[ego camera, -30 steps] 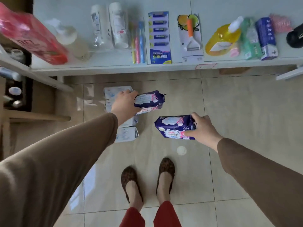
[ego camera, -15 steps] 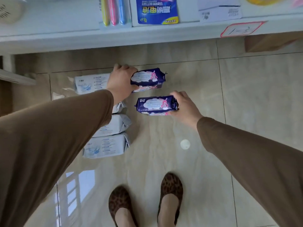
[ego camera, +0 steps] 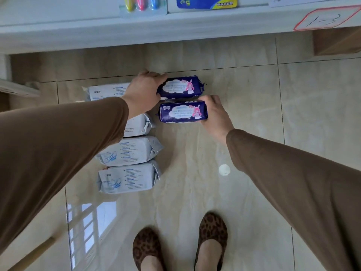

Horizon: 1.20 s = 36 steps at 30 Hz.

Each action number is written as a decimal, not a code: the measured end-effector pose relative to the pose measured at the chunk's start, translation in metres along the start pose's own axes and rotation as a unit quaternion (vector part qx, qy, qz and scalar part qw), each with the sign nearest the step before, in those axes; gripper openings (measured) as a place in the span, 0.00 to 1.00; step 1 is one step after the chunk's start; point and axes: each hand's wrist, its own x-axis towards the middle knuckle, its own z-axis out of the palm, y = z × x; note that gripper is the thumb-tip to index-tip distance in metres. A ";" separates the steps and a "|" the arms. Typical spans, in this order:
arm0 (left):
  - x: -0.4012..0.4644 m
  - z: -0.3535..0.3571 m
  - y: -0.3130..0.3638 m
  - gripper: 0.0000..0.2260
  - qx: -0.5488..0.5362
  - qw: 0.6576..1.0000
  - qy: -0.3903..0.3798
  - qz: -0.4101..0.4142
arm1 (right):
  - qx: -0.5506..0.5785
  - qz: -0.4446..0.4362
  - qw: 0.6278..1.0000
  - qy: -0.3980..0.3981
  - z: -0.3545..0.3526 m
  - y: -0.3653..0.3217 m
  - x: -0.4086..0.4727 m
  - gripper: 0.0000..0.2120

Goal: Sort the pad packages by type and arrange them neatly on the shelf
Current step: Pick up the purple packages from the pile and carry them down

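Observation:
Two dark purple pad packages with a pink cartoon figure lie side by side on the tiled floor. My left hand (ego camera: pixel 145 90) grips the left end of the far purple package (ego camera: pixel 180 87). The near purple package (ego camera: pixel 183 112) is held at its right end by my right hand (ego camera: pixel 214 112). The two packages almost touch. To their left runs a column of white pad packages with blue print: one at the far end (ego camera: pixel 106 91), one half hidden under my left sleeve (ego camera: pixel 139 125), then two more (ego camera: pixel 130 151) (ego camera: pixel 128 178).
A white shelf edge (ego camera: pixel 175 26) crosses the top, carrying a toothbrush pack (ego camera: pixel 141 3), a blue battery card (ego camera: pixel 207 1) and a red-outlined label (ego camera: pixel 324 19). My leopard-print shoes (ego camera: pixel 212 237) stand near the bottom. A white spot (ego camera: pixel 224 169) marks the tiles. A wooden piece (ego camera: pixel 336 43) sits top right.
Both hands have lowered the purple packages toward the floor and brought them together, the near one now right behind the far one. The camera has tilted down and closer.

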 end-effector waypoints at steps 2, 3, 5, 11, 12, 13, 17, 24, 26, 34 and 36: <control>-0.003 0.000 -0.001 0.28 0.004 1.000 -0.001 0.013 | 0.008 0.011 1.000 0.006 0.005 -0.002 0.005 0.24; -0.004 0.000 -0.001 0.28 0.006 1.000 -0.001 0.018 | 0.013 0.019 1.000 0.009 0.007 -0.003 0.006 0.25; -0.007 0.002 -0.002 0.27 0.008 1.000 0.001 0.018 | 0.026 0.034 0.999 0.023 0.011 -0.004 0.008 0.27; -0.022 0.002 -0.002 0.27 -0.004 1.000 0.003 0.009 | 0.060 0.042 0.996 0.044 0.005 -0.003 -0.006 0.34; -0.027 -0.001 0.000 0.27 -0.010 1.000 0.006 0.006 | 0.052 0.046 0.997 0.045 0.000 -0.003 -0.012 0.34; -0.034 -0.004 0.002 0.26 -0.016 1.000 0.009 0.004 | 0.042 0.055 0.997 0.046 -0.006 -0.005 -0.019 0.33; -0.077 -0.032 0.018 0.21 -0.017 1.000 0.007 0.000 | 0.001 0.086 0.996 0.031 -0.042 -0.028 -0.058 0.27; -0.181 -0.141 0.080 0.24 -0.046 0.998 -0.022 -0.038 | -0.088 0.067 0.993 -0.035 -0.149 -0.119 -0.148 0.21; -0.209 -0.188 0.101 0.24 -0.045 0.998 -0.027 -0.038 | -0.105 0.052 0.993 -0.031 -0.190 -0.156 -0.177 0.20; -0.309 -0.409 0.198 0.25 -0.028 1.000 0.007 -0.005 | -0.152 0.007 0.988 0.015 -0.378 -0.323 -0.297 0.23; -0.328 -0.457 0.223 0.25 -0.038 0.999 0.026 0.013 | -0.154 -0.006 0.987 0.038 -0.422 -0.355 -0.324 0.23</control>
